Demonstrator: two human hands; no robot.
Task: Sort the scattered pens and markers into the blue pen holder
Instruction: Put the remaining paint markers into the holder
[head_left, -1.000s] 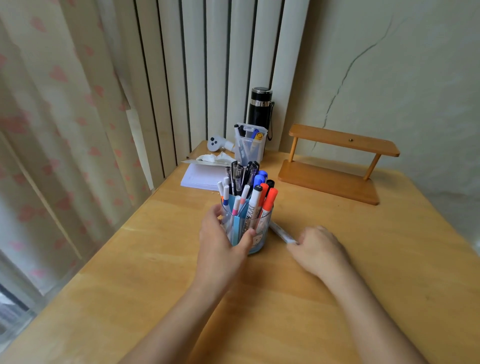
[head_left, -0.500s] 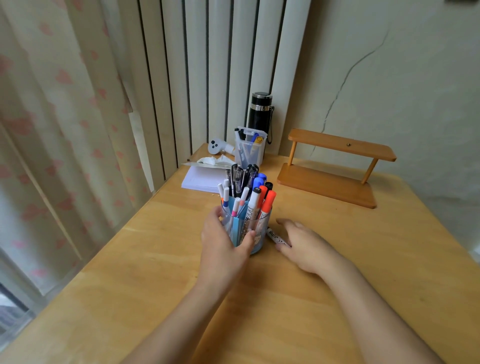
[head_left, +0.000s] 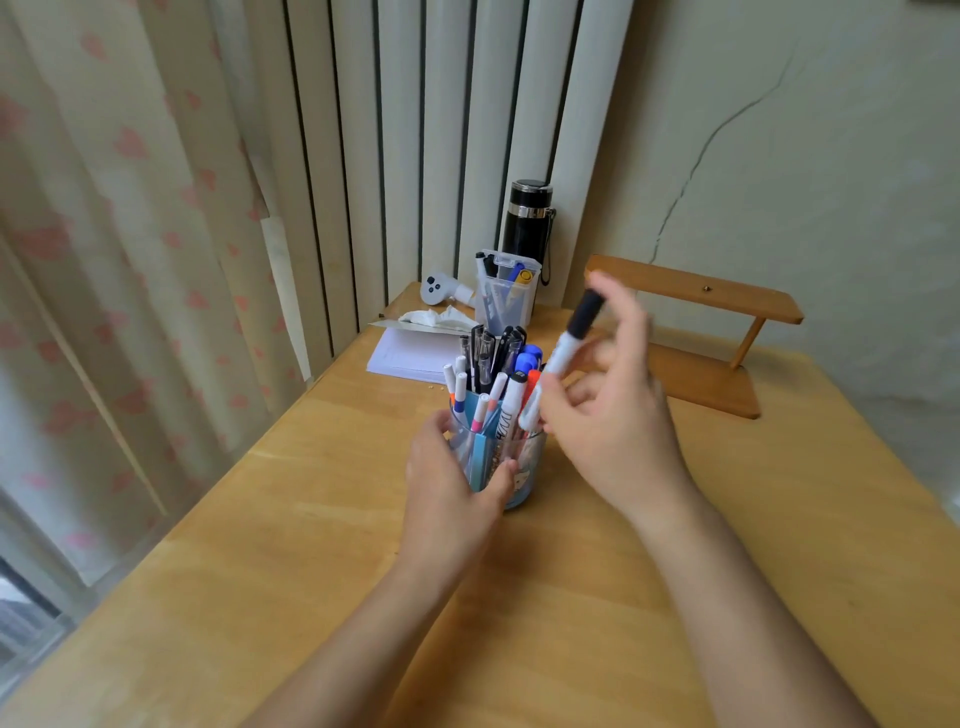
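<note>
the right hand (head_left: 618, 415) grips a black-capped marker (head_left: 566, 348) in its fingers, tilted over the blue pen holder (head_left: 511, 467) on the bench — the left hand (head_left: 452, 478) is wrapped around the holder. it's crammed with pens, so the marker may jam or tip it. behind, a clear box (head_left: 506, 291) holds more pens.

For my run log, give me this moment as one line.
left hand: steadies blue pen holder | right hand: holds black-capped marker tilted over holder | marker not yet in
</note>
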